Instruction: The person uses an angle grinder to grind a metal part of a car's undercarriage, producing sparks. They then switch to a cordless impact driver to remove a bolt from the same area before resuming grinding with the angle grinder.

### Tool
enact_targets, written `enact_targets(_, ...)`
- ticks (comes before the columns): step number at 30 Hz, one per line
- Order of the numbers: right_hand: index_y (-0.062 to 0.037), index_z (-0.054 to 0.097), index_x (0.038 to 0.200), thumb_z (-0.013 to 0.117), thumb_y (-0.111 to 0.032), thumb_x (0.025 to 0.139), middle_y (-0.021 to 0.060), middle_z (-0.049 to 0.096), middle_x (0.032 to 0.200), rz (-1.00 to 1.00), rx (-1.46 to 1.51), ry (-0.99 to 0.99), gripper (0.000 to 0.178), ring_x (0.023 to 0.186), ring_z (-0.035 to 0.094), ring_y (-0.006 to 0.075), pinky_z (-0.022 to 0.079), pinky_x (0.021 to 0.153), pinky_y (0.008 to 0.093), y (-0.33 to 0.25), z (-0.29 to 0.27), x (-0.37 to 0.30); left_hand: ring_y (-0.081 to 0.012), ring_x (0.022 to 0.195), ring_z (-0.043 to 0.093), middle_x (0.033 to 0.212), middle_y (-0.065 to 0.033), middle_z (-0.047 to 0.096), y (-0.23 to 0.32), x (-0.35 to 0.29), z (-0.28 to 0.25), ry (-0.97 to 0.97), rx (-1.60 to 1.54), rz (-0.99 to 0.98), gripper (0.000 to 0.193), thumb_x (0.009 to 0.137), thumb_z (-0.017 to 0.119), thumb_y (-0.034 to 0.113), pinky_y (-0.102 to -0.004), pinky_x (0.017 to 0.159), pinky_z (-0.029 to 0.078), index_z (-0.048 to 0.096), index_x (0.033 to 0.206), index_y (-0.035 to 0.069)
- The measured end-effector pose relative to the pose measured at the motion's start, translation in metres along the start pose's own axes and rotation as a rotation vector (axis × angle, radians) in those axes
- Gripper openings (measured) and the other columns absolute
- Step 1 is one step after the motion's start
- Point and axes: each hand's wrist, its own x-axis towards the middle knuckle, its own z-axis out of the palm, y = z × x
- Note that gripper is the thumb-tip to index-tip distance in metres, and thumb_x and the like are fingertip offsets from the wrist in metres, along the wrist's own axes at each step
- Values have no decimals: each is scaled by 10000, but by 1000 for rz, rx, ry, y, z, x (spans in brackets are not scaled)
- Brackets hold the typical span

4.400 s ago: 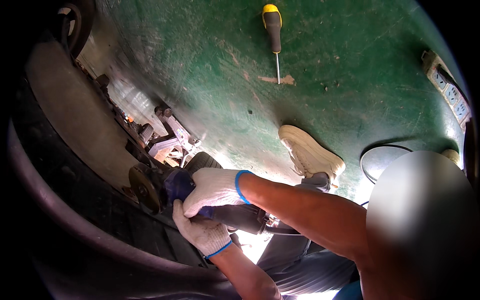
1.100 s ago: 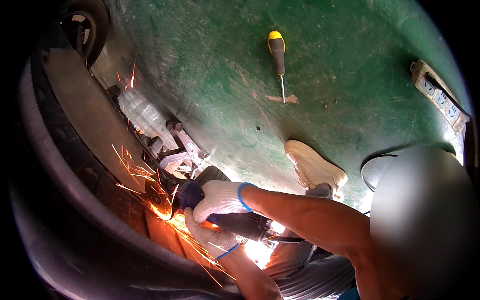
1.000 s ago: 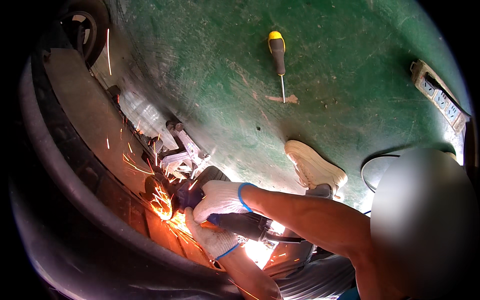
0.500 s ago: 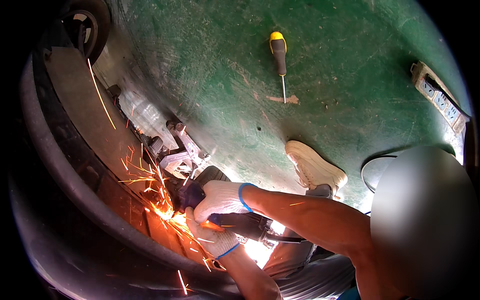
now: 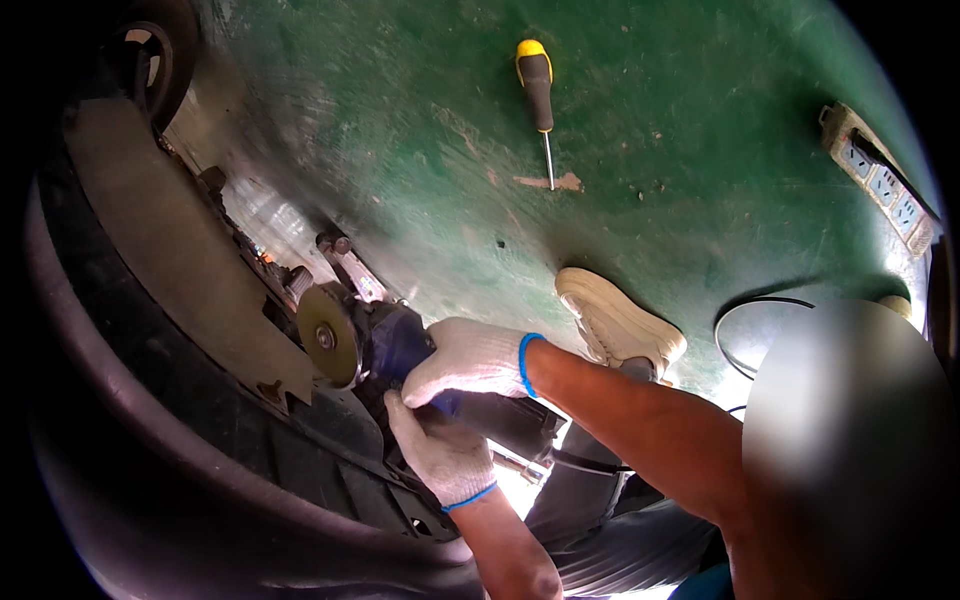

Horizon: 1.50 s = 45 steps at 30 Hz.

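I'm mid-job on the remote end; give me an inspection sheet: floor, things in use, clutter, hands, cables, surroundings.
Surface: green floor, scuffed, with a brownish patch.
Things in use: blue-and-black angle grinder, its yellowish disc near a flat panel; no sparks seen.
Clutter: yellow-and-dark screwdriver on the floor, tip over the patch.
Hands: both in whitish gloves; right hand closed over the grinder, left hand at its near side, fingers partly hidden.
Cables: grinder cord at its rear; black cable loop below the power strip; full runs hidden.
Surroundings: wheel upper left, curved dark panel, light shoe.
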Motion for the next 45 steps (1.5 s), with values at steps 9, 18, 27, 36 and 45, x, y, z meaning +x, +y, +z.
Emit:
enact_targets(9,117,752,1000,825,-439,682,225,746,881,48,-193,231,644,848,722,305,551,790,388,-20,-18,-9,-247,1256,618,1379,-138,615,-25,-23,-8,-277,362,103,571,1065,590,320,-415,1056,513,476,1522,-4)
enact_targets(18,122,767,939,837,-420,682,224,741,843,99,-109,282,604,815,722,295,554,772,391,-15,-32,-1,-250,1279,578,1450,-212,560,-34,-33,11,-349,504,187,718,1016,672,202,-399,1097,464,341,1575,-104)
enact_targets(27,147,715,1059,834,-328,672,199,745,915,108,-34,119,623,843,718,270,559,774,377,-8,-19,10,-312,1338,557,1460,-208,540,-27,-15,-12,-125,333,188,638,1089,565,421,-471,1104,469,461,1531,-26)
enact_targets(36,170,706,1065,802,-349,667,289,744,943,32,-215,17,661,884,742,339,559,785,407,-8,5,7,-229,1244,576,1339,-148,610,-10,-4,-24,-49,104,173,472,1144,472,355,-381,1112,437,567,1377,-44)
enact_targets(45,129,742,897,769,-336,650,270,699,782,-30,-165,30,528,753,713,327,551,714,421,-2,25,16,-263,1210,632,1309,-115,649,-1,-4,-31,-34,142,216,550,1084,559,508,-443,1062,501,604,1352,29)
